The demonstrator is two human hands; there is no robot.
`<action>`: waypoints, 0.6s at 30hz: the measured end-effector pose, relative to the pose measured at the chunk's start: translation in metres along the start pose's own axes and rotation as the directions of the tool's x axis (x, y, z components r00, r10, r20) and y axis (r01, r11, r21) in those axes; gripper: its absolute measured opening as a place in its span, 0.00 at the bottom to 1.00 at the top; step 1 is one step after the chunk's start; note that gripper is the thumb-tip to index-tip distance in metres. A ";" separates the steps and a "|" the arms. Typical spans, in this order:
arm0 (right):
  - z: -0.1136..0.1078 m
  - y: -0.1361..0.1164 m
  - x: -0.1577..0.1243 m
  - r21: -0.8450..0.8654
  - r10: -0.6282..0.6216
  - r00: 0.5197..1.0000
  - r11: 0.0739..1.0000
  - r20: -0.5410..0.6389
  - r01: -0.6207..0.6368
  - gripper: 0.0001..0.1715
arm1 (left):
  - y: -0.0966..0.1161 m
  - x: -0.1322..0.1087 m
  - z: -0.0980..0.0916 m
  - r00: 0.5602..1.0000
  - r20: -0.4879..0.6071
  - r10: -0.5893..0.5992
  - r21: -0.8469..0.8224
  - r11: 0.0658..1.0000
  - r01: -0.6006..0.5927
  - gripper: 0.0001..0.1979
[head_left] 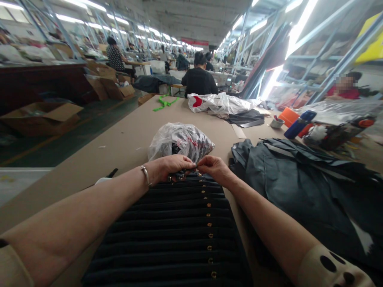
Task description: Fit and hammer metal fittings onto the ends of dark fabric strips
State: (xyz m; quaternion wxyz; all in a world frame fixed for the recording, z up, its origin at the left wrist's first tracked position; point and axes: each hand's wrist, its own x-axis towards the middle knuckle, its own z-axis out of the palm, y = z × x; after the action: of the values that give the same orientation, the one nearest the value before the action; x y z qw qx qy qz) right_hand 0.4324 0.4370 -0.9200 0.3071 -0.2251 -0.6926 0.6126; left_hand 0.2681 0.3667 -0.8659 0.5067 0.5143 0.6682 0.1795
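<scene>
Through the head camera I see my left hand (176, 164) in the middle of the frame, curled around some small dark pieces (180, 174) with a little shine; what they are exactly, I cannot tell. My right hand (214, 165) meets it fingertip to fingertip, thumb and finger pinching at a small dark piece (196, 166) between both hands. Just below, in the lower centre, lie overlapping dark fabric panels (173, 223), with gold-coloured metal fittings (208, 205) in one line. A clear plastic bag (185, 137) sits just behind the hands, and a dark fabric pile (281, 171) fills the right side. I judge the step is handling one small piece at the far end of this line; next would need a precise, steady pinch.
</scene>
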 end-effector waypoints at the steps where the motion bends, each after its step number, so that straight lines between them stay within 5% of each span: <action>1: 0.001 0.003 -0.002 -0.036 0.015 1.000 0.999 -0.005 -0.016 0.08 | 0.000 0.001 0.002 1.000 -0.008 0.000 0.027 1.000 0.000 0.18; 7: -0.004 0.019 -0.010 -0.528 0.228 0.973 0.823 -0.029 -0.208 0.11 | 0.001 0.015 0.018 0.995 -0.089 0.035 0.340 0.940 -0.002 0.08; 18: -0.011 0.022 -0.009 -0.628 0.278 0.961 0.745 -0.012 -0.223 0.12 | 0.006 0.024 0.026 0.995 -0.056 0.080 0.572 0.819 -0.034 0.11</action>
State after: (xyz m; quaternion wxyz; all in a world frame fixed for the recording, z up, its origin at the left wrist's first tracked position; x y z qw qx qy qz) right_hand 0.4446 0.4416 -0.9422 0.1014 -0.3792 -0.8315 0.3931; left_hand 0.2942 0.3829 -0.8839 0.2979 0.6546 0.6948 0.0062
